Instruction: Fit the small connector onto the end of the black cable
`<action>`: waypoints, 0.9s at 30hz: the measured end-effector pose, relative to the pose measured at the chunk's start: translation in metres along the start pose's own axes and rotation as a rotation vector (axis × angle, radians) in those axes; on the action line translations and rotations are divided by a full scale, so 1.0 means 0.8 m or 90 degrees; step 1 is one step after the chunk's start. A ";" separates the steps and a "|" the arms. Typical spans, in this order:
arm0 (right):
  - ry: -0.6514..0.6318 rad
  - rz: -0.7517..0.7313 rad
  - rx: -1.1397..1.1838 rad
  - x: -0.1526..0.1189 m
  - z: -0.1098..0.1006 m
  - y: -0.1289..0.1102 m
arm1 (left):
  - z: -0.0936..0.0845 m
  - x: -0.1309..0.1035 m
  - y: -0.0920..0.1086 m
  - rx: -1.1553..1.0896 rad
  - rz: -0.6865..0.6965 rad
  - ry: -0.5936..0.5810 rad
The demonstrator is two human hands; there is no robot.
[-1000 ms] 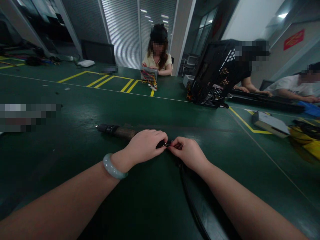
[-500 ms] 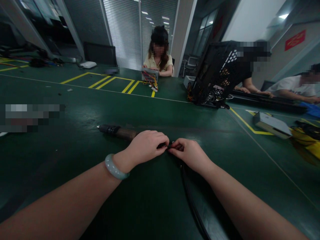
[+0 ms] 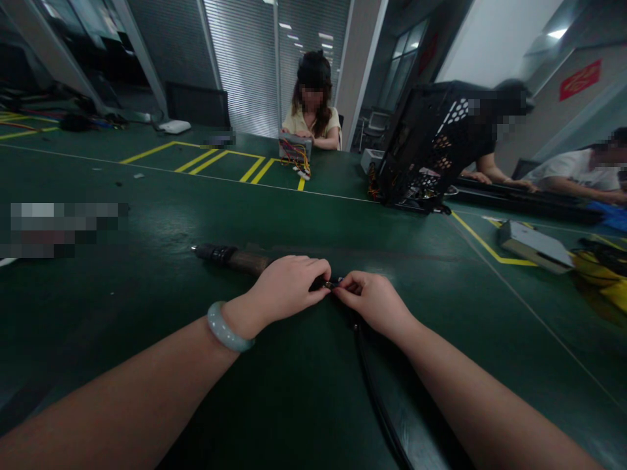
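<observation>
An electric screwdriver (image 3: 247, 262) lies on the green table, its metal tip to the left. My left hand (image 3: 291, 284), with a pale green bangle at the wrist, is closed around the tool's rear end. Facing it, my right hand (image 3: 369, 294) pinches a small dark cable connector (image 3: 335, 284) between thumb and fingers. The connector is right against the tool's rear end; whether it is seated cannot be made out. From under my right hand a black cable (image 3: 375, 385) curves down to the bottom edge.
A black computer case (image 3: 418, 147) stands at the back right, near a grey metal box (image 3: 533, 246) and a yellow bundle (image 3: 597, 274). Across the table a person (image 3: 313, 121) handles a power supply (image 3: 294, 147) with coloured wires. Two more people work at the right.
Both hands stay at nearly the same place. A little more of the metallic joint shows between my fingertips, as my right hand has shifted slightly to the right.
</observation>
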State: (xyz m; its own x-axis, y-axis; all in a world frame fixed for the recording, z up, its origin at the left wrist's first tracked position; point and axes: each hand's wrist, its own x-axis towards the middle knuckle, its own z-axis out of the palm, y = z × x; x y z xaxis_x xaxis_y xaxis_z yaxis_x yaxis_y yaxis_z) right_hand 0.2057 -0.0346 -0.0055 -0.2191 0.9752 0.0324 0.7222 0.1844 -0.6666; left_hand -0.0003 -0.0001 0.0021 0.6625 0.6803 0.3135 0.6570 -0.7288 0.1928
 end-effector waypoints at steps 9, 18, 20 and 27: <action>-0.007 -0.007 0.015 -0.001 -0.003 -0.001 | -0.007 0.001 0.005 -0.014 0.017 -0.014; -0.007 -0.004 0.013 -0.001 -0.001 -0.002 | -0.006 0.000 0.004 -0.007 0.011 -0.018; -0.007 -0.003 0.015 -0.001 -0.001 -0.002 | -0.007 0.001 0.005 -0.006 0.021 -0.021; -0.008 -0.009 0.013 -0.001 -0.001 -0.001 | -0.006 0.001 0.005 -0.012 0.012 -0.011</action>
State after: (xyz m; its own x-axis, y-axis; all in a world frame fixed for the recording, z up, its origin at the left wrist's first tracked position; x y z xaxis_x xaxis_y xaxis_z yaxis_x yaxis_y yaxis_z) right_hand 0.2060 -0.0352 -0.0041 -0.2367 0.9710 0.0326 0.7057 0.1949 -0.6812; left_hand 0.0010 -0.0031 0.0079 0.6815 0.6670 0.3011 0.6374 -0.7432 0.2037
